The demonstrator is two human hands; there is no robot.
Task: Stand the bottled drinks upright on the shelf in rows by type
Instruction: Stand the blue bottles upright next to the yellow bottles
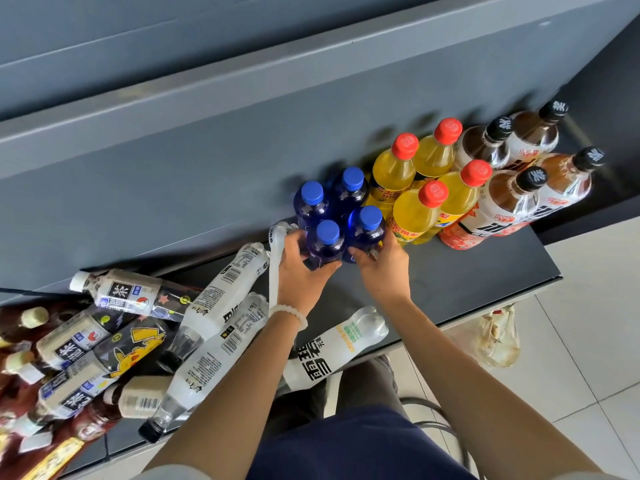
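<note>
Several dark blue bottles with blue caps stand upright together on the dark shelf [467, 278]. My left hand [301, 268] grips the front-left blue bottle [325, 242] at its base. My right hand [382, 265] grips the front-right blue bottle [369, 228]. To their right stand several yellow bottles with red caps [415, 209], then several brown tea bottles with black caps [512, 199]. To the left, a heap of bottles lies flat: clear white-labelled ones [221, 303] and brown tea ones [121, 294]. A clear soda bottle [337, 344] lies between my forearms.
A grey back panel [207, 150] rises behind the shelf. White tiled floor [588, 341] lies to the right, with a plastic bag [498, 337] hanging under the shelf edge. Bare shelf surface shows in front of the yellow and brown bottles.
</note>
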